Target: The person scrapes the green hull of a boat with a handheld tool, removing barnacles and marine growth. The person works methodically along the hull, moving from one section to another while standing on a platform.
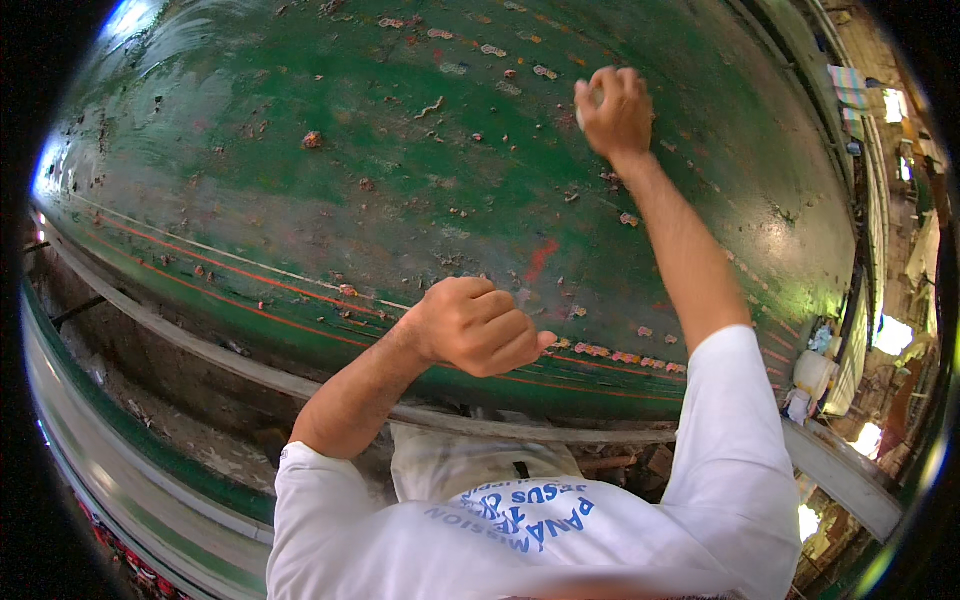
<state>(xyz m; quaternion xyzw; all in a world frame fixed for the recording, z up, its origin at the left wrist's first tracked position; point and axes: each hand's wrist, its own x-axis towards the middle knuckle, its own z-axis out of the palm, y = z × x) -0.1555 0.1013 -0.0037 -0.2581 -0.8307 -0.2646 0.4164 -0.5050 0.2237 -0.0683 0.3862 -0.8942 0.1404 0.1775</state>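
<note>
One left hand (480, 325) has its grip folded together, maybe to keep fingers off the messy green tabletop (340, 90). Toward one o'clock, the right hand (615, 110) is too blurry to tell its grip. Crumbs (312, 141) lie toward eleven o'clock.

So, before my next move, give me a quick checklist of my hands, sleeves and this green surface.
1. Hands apart: ok; the left hand is toward the near edge, the right hand farther out.
2. Left hand empty: cannot tell; it is curled into a fist that hides its palm.
3. Right hand's grip: cannot tell; its curled fingers are blurred.
4. Sleeves back from the hands: ok; both forearms are bare.
5. Green surface free of loose bits: not ok; reddish crumbs lie scattered on it.
</note>
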